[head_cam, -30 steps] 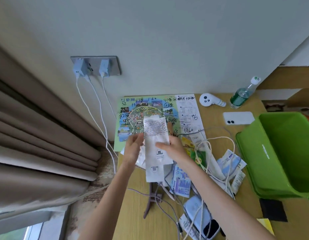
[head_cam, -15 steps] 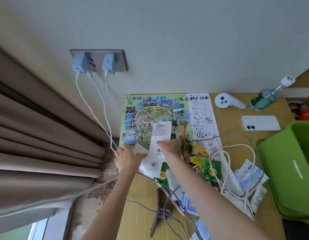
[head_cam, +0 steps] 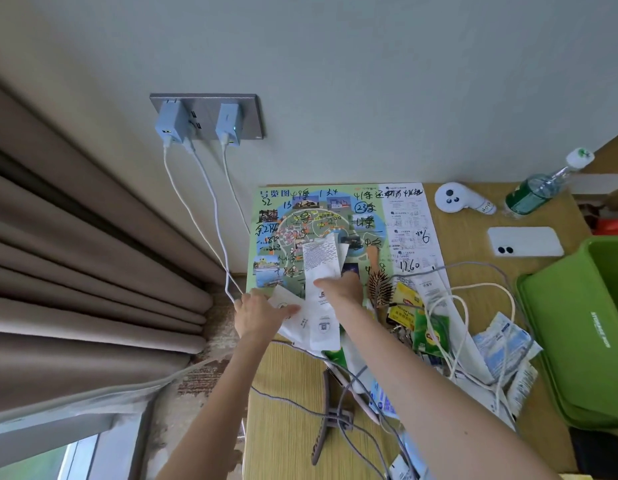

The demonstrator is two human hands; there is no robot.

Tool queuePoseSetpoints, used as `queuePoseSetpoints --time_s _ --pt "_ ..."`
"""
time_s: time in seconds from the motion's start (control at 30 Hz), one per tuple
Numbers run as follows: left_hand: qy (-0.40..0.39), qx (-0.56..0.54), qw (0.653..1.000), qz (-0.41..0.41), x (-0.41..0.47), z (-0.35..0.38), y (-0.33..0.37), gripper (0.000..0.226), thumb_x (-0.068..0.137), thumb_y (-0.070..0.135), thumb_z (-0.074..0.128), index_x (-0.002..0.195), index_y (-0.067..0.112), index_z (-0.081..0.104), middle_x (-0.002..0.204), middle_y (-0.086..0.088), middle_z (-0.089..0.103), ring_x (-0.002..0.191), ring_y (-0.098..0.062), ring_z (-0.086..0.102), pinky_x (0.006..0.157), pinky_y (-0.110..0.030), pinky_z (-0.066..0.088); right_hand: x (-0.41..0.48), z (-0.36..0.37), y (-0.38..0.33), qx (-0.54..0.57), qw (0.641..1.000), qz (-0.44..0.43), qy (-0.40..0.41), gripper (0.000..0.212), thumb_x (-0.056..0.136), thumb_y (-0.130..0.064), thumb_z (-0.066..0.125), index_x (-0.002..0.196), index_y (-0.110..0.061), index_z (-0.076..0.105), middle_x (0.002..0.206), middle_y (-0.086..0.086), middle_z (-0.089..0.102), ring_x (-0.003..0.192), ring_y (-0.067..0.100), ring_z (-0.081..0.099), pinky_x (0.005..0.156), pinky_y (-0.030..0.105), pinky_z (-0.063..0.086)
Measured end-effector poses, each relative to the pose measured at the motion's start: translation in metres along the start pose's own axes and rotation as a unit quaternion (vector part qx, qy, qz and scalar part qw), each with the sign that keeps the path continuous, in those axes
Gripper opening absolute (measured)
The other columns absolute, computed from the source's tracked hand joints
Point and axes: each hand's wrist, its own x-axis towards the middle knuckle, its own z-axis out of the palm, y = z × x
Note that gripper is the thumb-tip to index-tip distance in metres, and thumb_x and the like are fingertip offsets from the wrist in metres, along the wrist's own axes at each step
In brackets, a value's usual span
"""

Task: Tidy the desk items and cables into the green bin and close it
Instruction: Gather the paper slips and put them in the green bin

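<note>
My right hand [head_cam: 342, 289] pinches a long white printed receipt [head_cam: 320, 261] that lies over the colourful map [head_cam: 286, 216] at the desk's back left. My left hand [head_cam: 257, 313] grips other white papers [head_cam: 293, 318] beside it at the desk's left edge. The open green bin [head_cam: 577, 327] stands at the right edge of the desk. Between hands and bin lies a heap: a wooden hairbrush [head_cam: 380, 285], yellow and green tea sachets [head_cam: 430, 334], white cables [head_cam: 449, 317], blue-white packets [head_cam: 504, 344].
A white phone [head_cam: 525, 241], a white controller [head_cam: 452, 198] and a green bottle [head_cam: 539, 190] sit at the back right. Two chargers [head_cam: 228, 128] are plugged into the wall socket, their cables hanging to the desk. A grey cable and clip [head_cam: 331, 420] lie near me. Curtains hang at left.
Both hands lowered the receipt from in front of me down onto the map and papers. My left hand shifted left onto the papers at the desk edge. The view swung left.
</note>
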Motion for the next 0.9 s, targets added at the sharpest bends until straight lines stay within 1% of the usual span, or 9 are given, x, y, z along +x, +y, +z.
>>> queuePoseSetpoints --time_s 0.13,0.2,0.3,0.4,0.5,0.6,0.73,0.83,0.9 --pt "-0.021 -0.063 0.996 0.063 -0.006 -0.017 -0.002 0.048 0.076 0.049 0.074 0.102 0.009 0.068 0.107 -0.012 0.061 0.108 -0.03 0.05 0.085 -0.04 0.048 -0.011 -0.016 0.002 0.061 0.996 -0.044 -0.049 0.042 0.078 -0.021 0.077 0.11 -0.003 0.056 0.107 0.01 0.061 0.097 0.028 0.06 0.063 0.026 0.045" --pt "-0.047 -0.137 0.985 0.089 -0.012 -0.03 0.001 0.031 0.078 0.037 0.075 0.086 0.008 0.069 0.087 -0.009 0.066 0.087 -0.028 0.059 0.068 -0.034 0.046 -0.02 -0.026 0.0 0.083 0.991 -0.081 -0.072 0.042 0.078 -0.018 0.076 0.113 -0.001 0.06 0.109 0.01 0.065 0.099 0.028 0.062 0.075 0.032 0.053" --pt "-0.057 -0.179 0.974 0.126 -0.028 -0.056 0.008 0.028 0.079 0.034 0.076 0.076 0.009 0.064 0.072 -0.002 0.065 0.069 -0.021 0.058 0.056 -0.027 0.039 -0.039 -0.049 -0.007 0.101 0.98 -0.142 -0.097 0.044 0.081 -0.017 0.076 0.119 -0.004 0.058 0.122 0.016 0.062 0.107 0.026 0.06 0.089 0.035 0.05" --pt "-0.056 -0.25 0.952 0.167 -0.048 -0.082 0.021 0.033 0.075 0.028 0.081 0.086 0.0 0.067 0.082 -0.014 0.07 0.072 -0.025 0.062 0.062 -0.029 0.043 -0.064 -0.08 -0.015 0.088 0.972 -0.173 -0.133 0.057 0.081 -0.025 0.076 0.129 -0.005 0.052 0.13 0.011 0.055 0.114 0.023 0.056 0.093 0.038 0.049" --pt "-0.068 -0.298 0.927 0.219 -0.075 -0.104 0.042 0.04 0.07 0.025 0.086 0.091 0.002 0.061 0.084 -0.01 0.069 0.072 -0.022 0.063 0.063 -0.033 0.048 -0.092 -0.118 -0.017 0.094 0.96 -0.214 -0.153 0.049 0.081 -0.029 0.076 0.122 -0.013 0.058 0.121 0.002 0.063 0.109 0.019 0.059 0.082 0.029 0.049" --pt "-0.081 -0.337 0.899 0.267 -0.105 -0.115 0.072 0.043 0.065 0.021 0.089 0.091 0.01 0.056 0.08 0.001 0.067 0.063 -0.013 0.064 0.054 -0.026 0.049 -0.119 -0.159 -0.012 0.106 0.957 -0.224 -0.151 0.067 0.077 -0.036 0.078 0.134 -0.013 0.051 0.13 0.0 0.06 0.122 0.019 0.054 0.104 0.042 0.044" --pt "-0.097 -0.387 0.86 0.319 -0.148 -0.107 0.121 0.049 0.064 0.016 0.089 0.096 0.011 0.052 0.085 0.002 0.067 0.058 -0.004 0.065 0.048 -0.017 0.046 -0.15 -0.222 0.005 0.145 0.942 -0.248 -0.171 0.035 0.081 -0.027 0.077 0.114 -0.023 0.066 0.105 -0.013 0.073 0.099 0.003 0.068 0.08 0.021 0.052" --pt "-0.111 -0.394 0.848 0.338 -0.18 -0.088 0.16 0.056 0.063 0.022 0.089 0.099 0.012 0.048 0.102 -0.014 0.068 0.071 -0.017 0.065 0.06 -0.031 0.048 -0.16 -0.271 0.024 0.165 0.938 -0.266 -0.148 0.033 0.083 -0.021 0.074 0.116 -0.021 0.068 0.108 -0.005 0.074 0.103 0.013 0.069 0.083 0.027 0.053" --pt "-0.12 -0.405 0.838 0.346 -0.201 -0.069 0.187 0.055 0.065 0.021 0.088 0.098 0.014 0.045 0.104 -0.022 0.068 0.065 -0.016 0.064 0.055 -0.029 0.048 -0.158 -0.303 0.039 0.192 0.933 -0.274 -0.129 0.03 0.084 -0.014 0.073 0.114 -0.018 0.069 0.107 0.0 0.074 0.101 0.017 0.07 0.084 0.031 0.055"
